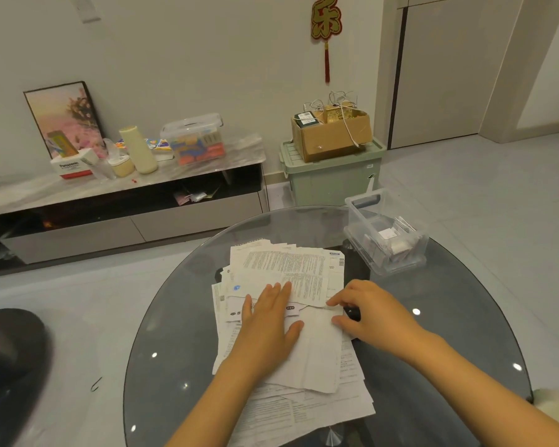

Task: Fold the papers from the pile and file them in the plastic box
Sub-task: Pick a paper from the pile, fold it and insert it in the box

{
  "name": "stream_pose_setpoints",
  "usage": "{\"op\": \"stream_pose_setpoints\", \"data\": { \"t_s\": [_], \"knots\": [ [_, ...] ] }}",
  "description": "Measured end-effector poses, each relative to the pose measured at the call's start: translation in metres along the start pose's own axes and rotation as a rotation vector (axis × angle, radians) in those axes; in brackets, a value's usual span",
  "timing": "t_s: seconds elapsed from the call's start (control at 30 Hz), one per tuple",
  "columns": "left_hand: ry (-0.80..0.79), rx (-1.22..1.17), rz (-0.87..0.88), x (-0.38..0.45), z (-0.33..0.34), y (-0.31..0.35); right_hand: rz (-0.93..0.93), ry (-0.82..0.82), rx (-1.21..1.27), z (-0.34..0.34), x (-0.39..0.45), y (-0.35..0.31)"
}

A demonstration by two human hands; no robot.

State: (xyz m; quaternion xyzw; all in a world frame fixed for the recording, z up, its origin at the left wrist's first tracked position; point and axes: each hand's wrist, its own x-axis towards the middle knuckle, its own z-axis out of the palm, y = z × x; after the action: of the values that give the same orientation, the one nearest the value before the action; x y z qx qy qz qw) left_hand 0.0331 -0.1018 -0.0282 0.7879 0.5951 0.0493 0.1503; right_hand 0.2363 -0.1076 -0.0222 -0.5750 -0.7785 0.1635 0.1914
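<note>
Papers (288,317) piled mid-desk are at the folding step: the left hand (268,321) presses flat with fingers spread on the top sheet, the right hand (365,314) pinches its right edge, so next likely comes creasing it, then carrying it to the plastic box (384,233) far right

Single head-worn view, looking forward and down, close over glass table (433,350)

Bare glass table (433,333) is left between the paper pile (288,317) and the plastic box (388,238) at far right. The box's open top is unobstructed.
</note>
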Motion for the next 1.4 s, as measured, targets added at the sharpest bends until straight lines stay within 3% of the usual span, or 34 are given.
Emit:
{"op": "stream_pose_setpoints", "data": {
  "t_s": [0.23,0.53,0.7,0.9,1.2,1.4],
  "knots": [
    [0.128,0.099,0.083,0.003,0.003,0.010,0.038,0.026,-0.006,0.008,0.003,0.003],
    [0.204,-0.113,0.154,-0.001,0.013,0.009,-0.032,-0.090,-0.041,0.006,-0.001,0.002],
    [0.183,-0.119,0.171,-0.003,0.013,0.009,-0.060,-0.026,-0.137,0.005,-0.002,0.001],
    [0.159,-0.080,0.197,-0.001,0.013,0.007,-0.030,-0.147,-0.111,0.003,-0.001,0.004],
    [0.163,-0.086,0.209,-0.001,0.013,0.010,-0.089,-0.017,-0.192,0.008,-0.003,0.001],
    [0.175,-0.270,0.213,-0.003,0.014,0.016,-0.139,0.064,0.044,0.005,-0.006,-0.004]
  ]
}}
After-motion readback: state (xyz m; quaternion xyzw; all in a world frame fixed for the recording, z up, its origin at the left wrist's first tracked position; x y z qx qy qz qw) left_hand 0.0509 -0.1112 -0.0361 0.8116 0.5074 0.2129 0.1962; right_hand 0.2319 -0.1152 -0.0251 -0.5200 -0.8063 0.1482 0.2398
